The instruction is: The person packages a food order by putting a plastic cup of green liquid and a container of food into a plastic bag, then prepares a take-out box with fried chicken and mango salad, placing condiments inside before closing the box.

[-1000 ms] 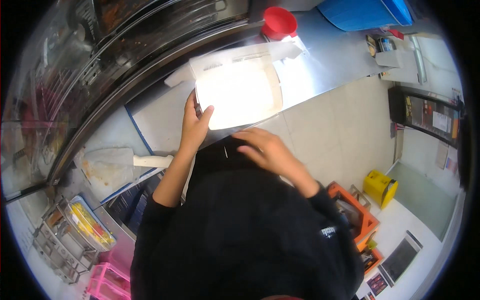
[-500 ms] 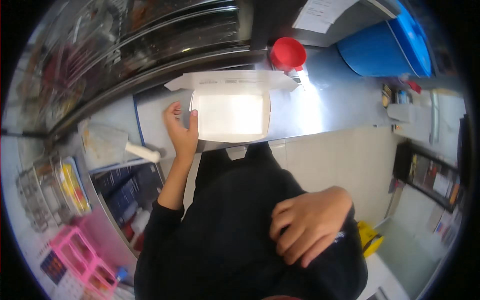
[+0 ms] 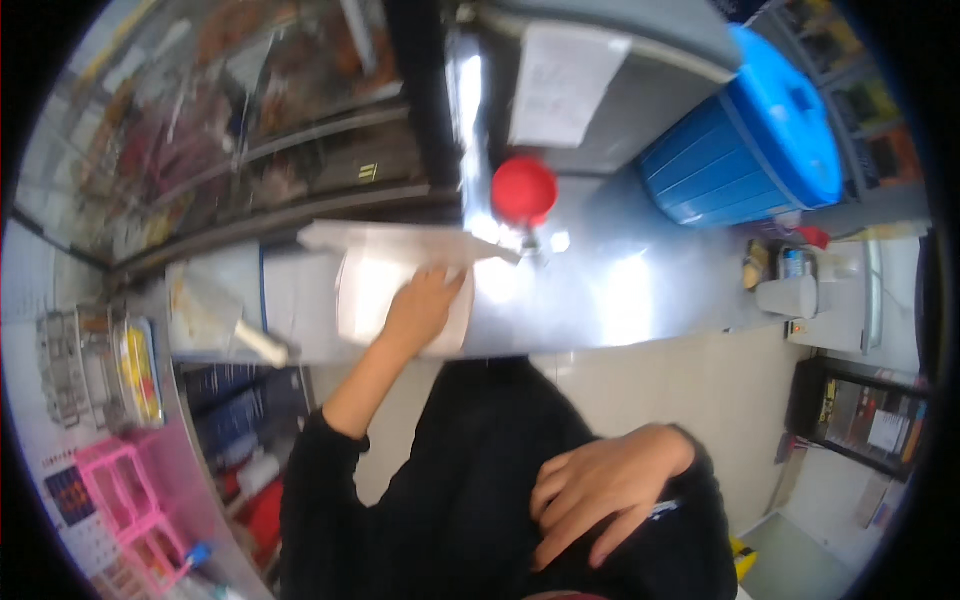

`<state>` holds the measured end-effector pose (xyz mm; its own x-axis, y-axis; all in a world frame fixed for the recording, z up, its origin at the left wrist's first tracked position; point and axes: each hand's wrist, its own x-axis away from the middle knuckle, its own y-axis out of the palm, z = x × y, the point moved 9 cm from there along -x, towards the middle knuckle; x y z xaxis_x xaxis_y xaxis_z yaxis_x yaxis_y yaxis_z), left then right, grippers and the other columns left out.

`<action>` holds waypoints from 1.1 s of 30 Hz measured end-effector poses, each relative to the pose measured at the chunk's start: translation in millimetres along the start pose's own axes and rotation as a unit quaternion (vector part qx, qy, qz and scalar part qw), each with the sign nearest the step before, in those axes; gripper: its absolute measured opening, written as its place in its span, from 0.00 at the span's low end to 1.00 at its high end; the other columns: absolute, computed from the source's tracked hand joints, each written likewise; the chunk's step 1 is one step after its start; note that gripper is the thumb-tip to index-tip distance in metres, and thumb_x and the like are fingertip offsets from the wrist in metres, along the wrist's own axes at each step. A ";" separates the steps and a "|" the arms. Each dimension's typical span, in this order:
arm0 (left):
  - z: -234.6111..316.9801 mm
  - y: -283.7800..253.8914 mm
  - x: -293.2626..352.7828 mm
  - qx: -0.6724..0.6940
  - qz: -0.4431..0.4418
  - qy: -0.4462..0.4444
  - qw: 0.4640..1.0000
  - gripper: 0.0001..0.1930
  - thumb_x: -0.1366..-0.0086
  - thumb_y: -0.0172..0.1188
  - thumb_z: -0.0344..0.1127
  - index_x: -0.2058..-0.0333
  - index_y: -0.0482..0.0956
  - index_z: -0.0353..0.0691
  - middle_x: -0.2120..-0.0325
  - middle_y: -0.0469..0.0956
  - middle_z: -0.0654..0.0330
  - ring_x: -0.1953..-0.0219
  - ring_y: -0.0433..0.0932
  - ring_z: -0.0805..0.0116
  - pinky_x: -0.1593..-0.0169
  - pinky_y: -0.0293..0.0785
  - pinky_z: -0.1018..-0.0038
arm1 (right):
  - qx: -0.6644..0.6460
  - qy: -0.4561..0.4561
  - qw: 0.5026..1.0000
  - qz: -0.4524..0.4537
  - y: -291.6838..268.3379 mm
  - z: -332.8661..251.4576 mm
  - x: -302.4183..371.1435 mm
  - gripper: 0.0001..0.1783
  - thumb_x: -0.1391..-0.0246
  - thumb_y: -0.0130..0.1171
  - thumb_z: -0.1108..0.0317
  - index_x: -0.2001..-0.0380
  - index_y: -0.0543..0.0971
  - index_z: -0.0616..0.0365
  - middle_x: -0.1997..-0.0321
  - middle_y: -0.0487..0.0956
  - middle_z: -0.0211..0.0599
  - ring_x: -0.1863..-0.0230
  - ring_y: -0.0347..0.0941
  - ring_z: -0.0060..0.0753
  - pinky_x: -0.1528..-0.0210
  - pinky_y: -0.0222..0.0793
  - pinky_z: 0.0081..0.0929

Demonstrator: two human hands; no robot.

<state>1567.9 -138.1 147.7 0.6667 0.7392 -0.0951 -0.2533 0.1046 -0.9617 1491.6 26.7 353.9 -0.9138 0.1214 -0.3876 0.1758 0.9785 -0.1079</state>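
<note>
A white open box (image 3: 372, 278) with its flap raised lies on the shiny steel counter (image 3: 620, 290). My left hand (image 3: 423, 305) rests flat across the box, fingers spread over its right part. My right hand (image 3: 600, 483) hangs low in front of my black top, fingers loosely apart and holding nothing, well away from the counter.
A red round container (image 3: 524, 189) stands just behind the box. A blue lidded bin (image 3: 757, 142) sits at the back right, a white cup (image 3: 788, 296) at the counter's right end. A glass display case (image 3: 220, 130) runs along the left; a pink rack (image 3: 118, 488) is lower left.
My left hand has moved from the box's left edge onto the box. My right hand stays down by my body. The view has swung right.
</note>
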 end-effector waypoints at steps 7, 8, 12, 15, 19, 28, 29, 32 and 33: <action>4.9 -6.6 5.4 0.027 0.018 -0.001 0.999 0.20 0.54 0.49 0.26 0.58 0.72 0.40 0.66 0.67 0.55 0.65 0.67 0.58 0.66 0.70 0.68 | 0.034 0.009 0.999 0.014 17.9 -13.4 -8.3 0.18 0.49 0.51 0.56 0.61 0.72 0.59 0.69 0.71 0.37 0.60 0.63 0.37 0.58 0.56 0.30; 4.9 -6.5 5.0 0.027 0.018 -0.010 0.999 0.20 0.54 0.49 0.26 0.58 0.72 0.40 0.66 0.67 0.55 0.64 0.67 0.59 0.66 0.70 0.68 | 0.041 0.018 0.998 0.033 16.2 -15.8 -10.5 0.18 0.49 0.51 0.56 0.62 0.72 0.59 0.69 0.71 0.37 0.60 0.63 0.37 0.58 0.56 0.31; 3.2 -6.8 2.2 0.021 0.044 -0.004 0.999 0.20 0.54 0.50 0.27 0.58 0.72 0.41 0.66 0.67 0.55 0.64 0.67 0.58 0.65 0.69 0.68 | 0.045 0.032 0.997 0.049 14.0 -12.9 -22.9 0.18 0.50 0.51 0.55 0.64 0.73 0.59 0.69 0.71 0.37 0.60 0.63 0.37 0.59 0.56 0.31; -1.2 -5.7 -3.9 0.026 0.030 -0.043 0.998 0.20 0.53 0.50 0.29 0.57 0.72 0.41 0.66 0.68 0.54 0.63 0.67 0.56 0.63 0.69 0.67 | 0.024 0.045 0.997 -0.050 26.1 -12.5 -18.1 0.17 0.50 0.52 0.56 0.64 0.73 0.59 0.66 0.70 0.38 0.58 0.63 0.38 0.58 0.56 0.33; -18.2 -31.9 14.8 0.119 0.040 -0.120 0.985 0.17 0.48 0.51 0.32 0.57 0.71 0.40 0.64 0.69 0.54 0.59 0.67 0.56 0.57 0.66 0.66 | 0.297 0.085 0.940 0.141 -59.1 -59.9 5.8 0.15 0.54 0.57 0.61 0.65 0.71 0.59 0.61 0.70 0.43 0.59 0.68 0.41 0.59 0.64 0.32; 9.4 -109.1 92.9 0.195 0.255 -0.340 0.884 0.12 0.45 0.50 0.26 0.61 0.74 0.40 0.72 0.73 0.59 0.68 0.72 0.68 0.67 0.66 0.78 | 0.752 0.390 0.377 0.376 -329.8 -182.2 254.1 0.25 0.54 0.52 0.47 0.55 0.72 0.46 0.51 0.69 0.36 0.49 0.64 0.40 0.48 0.60 0.35; 13.8 -107.3 97.2 0.192 0.274 -0.343 0.878 0.12 0.45 0.49 0.26 0.61 0.74 0.39 0.72 0.73 0.59 0.69 0.72 0.70 0.69 0.65 0.79 | 0.725 0.477 0.356 0.345 -337.3 -171.7 265.9 0.26 0.55 0.52 0.45 0.55 0.71 0.45 0.50 0.69 0.36 0.48 0.64 0.40 0.48 0.60 0.36; 35.5 -104.9 89.2 0.189 0.310 -0.351 0.863 0.11 0.44 0.48 0.25 0.63 0.75 0.38 0.73 0.74 0.59 0.69 0.72 0.71 0.70 0.65 0.80 | 0.726 0.437 0.376 0.375 -344.5 -174.3 280.0 0.22 0.54 0.52 0.48 0.56 0.72 0.43 0.52 0.70 0.37 0.53 0.67 0.40 0.52 0.63 0.35; 43.8 -104.7 82.6 0.196 0.322 -0.350 0.858 0.10 0.44 0.48 0.25 0.64 0.75 0.37 0.73 0.74 0.58 0.69 0.72 0.71 0.70 0.65 0.79 | 0.723 0.424 0.381 0.390 -346.0 -177.1 285.6 0.20 0.53 0.51 0.49 0.56 0.72 0.42 0.52 0.70 0.38 0.55 0.69 0.41 0.54 0.65 0.34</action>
<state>1618.8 -58.8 251.8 -0.2491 0.9317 -0.2643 -0.7190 -0.3607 -0.5940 1104.9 -247.7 442.7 -0.0588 0.8911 -0.4499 -0.0276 -0.4520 -0.8916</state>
